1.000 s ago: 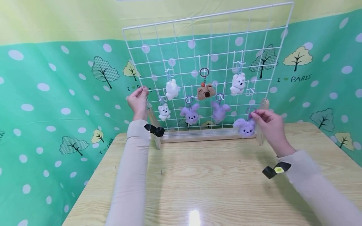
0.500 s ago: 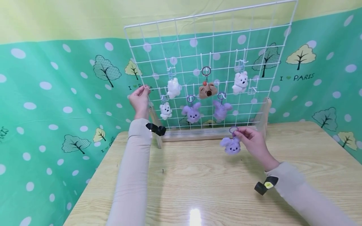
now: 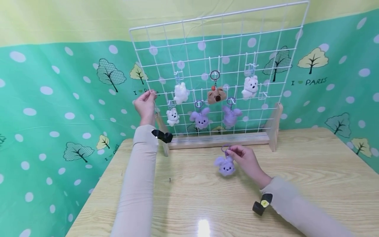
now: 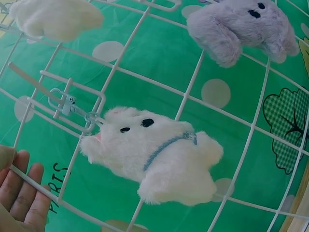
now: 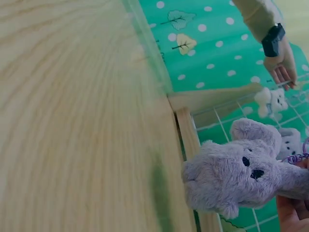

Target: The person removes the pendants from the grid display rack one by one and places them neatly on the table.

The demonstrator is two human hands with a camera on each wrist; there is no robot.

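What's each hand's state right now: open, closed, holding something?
Left hand: holding, pinching the side edge of the white wire grid.
Right hand: holding, pinching a purple plush keychain near its ring.

The hand point(image 4: 20, 197) holds wire grid point(image 4: 186, 95) beside white plush point(image 4: 161, 152).
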